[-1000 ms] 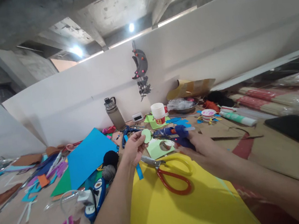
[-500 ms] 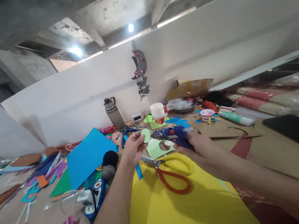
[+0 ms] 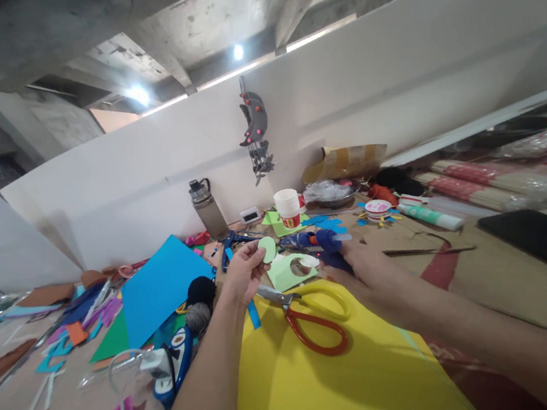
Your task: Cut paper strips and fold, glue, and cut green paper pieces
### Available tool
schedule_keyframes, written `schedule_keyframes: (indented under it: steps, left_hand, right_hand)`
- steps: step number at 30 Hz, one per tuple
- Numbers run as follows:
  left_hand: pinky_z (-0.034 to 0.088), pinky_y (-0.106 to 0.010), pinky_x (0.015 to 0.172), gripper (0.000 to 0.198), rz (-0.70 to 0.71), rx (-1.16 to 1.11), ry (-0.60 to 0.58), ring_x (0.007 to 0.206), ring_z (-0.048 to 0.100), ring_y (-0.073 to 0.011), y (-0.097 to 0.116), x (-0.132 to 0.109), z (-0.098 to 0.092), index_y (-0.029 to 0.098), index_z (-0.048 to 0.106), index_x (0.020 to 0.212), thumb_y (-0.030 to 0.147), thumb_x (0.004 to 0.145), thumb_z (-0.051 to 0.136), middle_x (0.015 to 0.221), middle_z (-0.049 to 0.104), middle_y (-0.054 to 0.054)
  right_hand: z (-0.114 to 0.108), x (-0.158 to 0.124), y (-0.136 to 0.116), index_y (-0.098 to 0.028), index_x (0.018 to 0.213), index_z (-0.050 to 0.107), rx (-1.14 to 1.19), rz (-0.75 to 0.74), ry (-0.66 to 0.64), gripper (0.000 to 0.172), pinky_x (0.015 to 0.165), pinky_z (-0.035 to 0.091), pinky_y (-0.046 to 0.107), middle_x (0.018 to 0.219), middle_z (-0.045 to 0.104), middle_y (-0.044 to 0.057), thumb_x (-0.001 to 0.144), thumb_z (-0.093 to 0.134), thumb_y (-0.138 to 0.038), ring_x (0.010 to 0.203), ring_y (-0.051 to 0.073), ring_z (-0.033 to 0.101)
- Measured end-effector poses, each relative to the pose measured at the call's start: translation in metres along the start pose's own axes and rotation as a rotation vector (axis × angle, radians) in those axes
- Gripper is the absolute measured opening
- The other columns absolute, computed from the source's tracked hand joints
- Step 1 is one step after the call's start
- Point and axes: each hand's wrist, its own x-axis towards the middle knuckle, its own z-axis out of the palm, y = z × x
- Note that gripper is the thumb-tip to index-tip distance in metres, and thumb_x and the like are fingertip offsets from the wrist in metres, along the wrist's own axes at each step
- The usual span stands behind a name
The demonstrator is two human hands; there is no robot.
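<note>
Pinched in my left hand (image 3: pixel 246 270) is a light green paper circle (image 3: pixel 268 249). My right hand (image 3: pixel 355 265) grips a blue glue gun (image 3: pixel 327 241), whose nozzle points left at the circle, very close to it; I cannot tell whether they touch. Below the gun lies a light green sheet (image 3: pixel 282 274) with a round hole cut in it. Scissors with one red and one yellow handle (image 3: pixel 318 333) rest on a large yellow sheet (image 3: pixel 299 396) between my forearms.
Stacked paper cups (image 3: pixel 287 204) and a grey bottle (image 3: pixel 209 213) stand at the back. To the left lie a blue sheet (image 3: pixel 164 290), yarn balls (image 3: pixel 199 317) and a power strip (image 3: pixel 176 366) with a cable. A black flat object (image 3: pixel 543 243) lies at right.
The hands, the circle and the glue gun keep almost the same places. Only a very slight shift of the whole view shows.
</note>
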Motion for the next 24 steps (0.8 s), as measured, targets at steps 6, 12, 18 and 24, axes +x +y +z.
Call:
schedule_keyframes:
  steps: [6,12,18,24]
  left_hand:
    - [0.047,-0.015,0.047,0.035,0.005,-0.006,-0.006,0.057,0.057,-0.0065,0.001,-0.001,0.0015,0.012,0.067,0.085,0.021,0.056,0.087,0.072,0.065,0.0]
    - [0.045,-0.015,0.045,0.034,-0.007,-0.01,-0.013,0.052,0.055,-0.0059,0.0015,-0.0021,0.0027,0.012,0.067,0.082,0.019,0.055,0.087,0.067,0.063,0.001]
    - [0.047,-0.015,0.047,0.035,0.006,-0.012,0.001,0.058,0.059,-0.0069,0.0002,0.0001,0.0005,0.013,0.067,0.086,0.02,0.057,0.086,0.074,0.066,-0.001]
    - [0.046,-0.015,0.047,0.035,0.012,-0.028,0.014,0.057,0.059,-0.0073,0.0008,-0.0005,0.0003,0.014,0.063,0.086,0.021,0.059,0.085,0.07,0.064,0.001]
  right_hand:
    - [-0.0016,-0.0038,-0.0017,-0.017,0.1,0.058,0.006,-0.007,-0.007,0.022,0.066,0.044,0.03,0.089,0.068,0.01,0.092,0.042,-0.031,0.078,0.023,0.062]
    - [-0.0051,0.0023,-0.003,-0.015,0.103,0.056,0.011,0.037,-0.004,0.023,0.072,0.045,0.032,0.095,0.068,0.012,0.091,0.044,-0.03,0.084,0.025,0.063]
    - [-0.0017,-0.0024,-0.0016,-0.017,0.098,0.057,0.031,-0.006,0.001,0.021,0.068,0.044,0.031,0.09,0.067,0.011,0.092,0.043,-0.03,0.08,0.023,0.061]
    - [-0.0053,-0.0045,-0.0058,-0.018,0.089,0.058,0.104,0.008,0.008,0.017,0.06,0.041,0.029,0.076,0.063,0.006,0.088,0.045,-0.03,0.068,0.019,0.056]
